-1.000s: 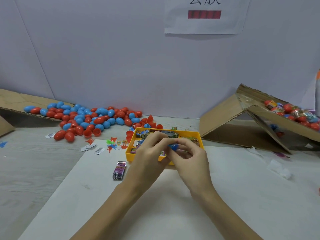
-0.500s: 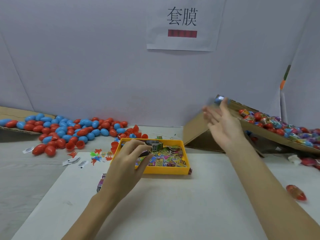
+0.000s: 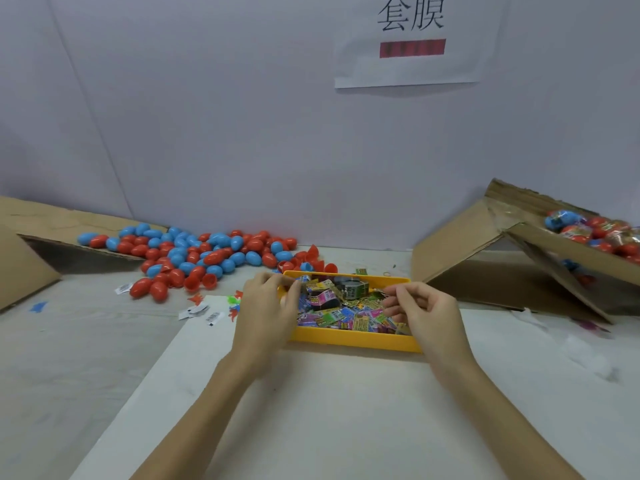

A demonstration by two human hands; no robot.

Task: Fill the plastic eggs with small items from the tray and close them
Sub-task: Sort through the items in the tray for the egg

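now both hands [image 3: 268, 306] [image 3: 424, 313] over rectangular yellow tray [image 3: 353, 339], glossy crinkled packets [image 3: 346, 315].

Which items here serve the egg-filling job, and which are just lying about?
Job:
yellow plastic tray of small printed packets
loose red and blue plastic eggs
left hand, right hand

Lying about:
white barcode labels
paper wall sign

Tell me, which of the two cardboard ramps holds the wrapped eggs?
The cardboard ramp on the right. Its eggs sit in shiny printed wrap, while the blue and red eggs spilling off the left ramp are bare plastic.
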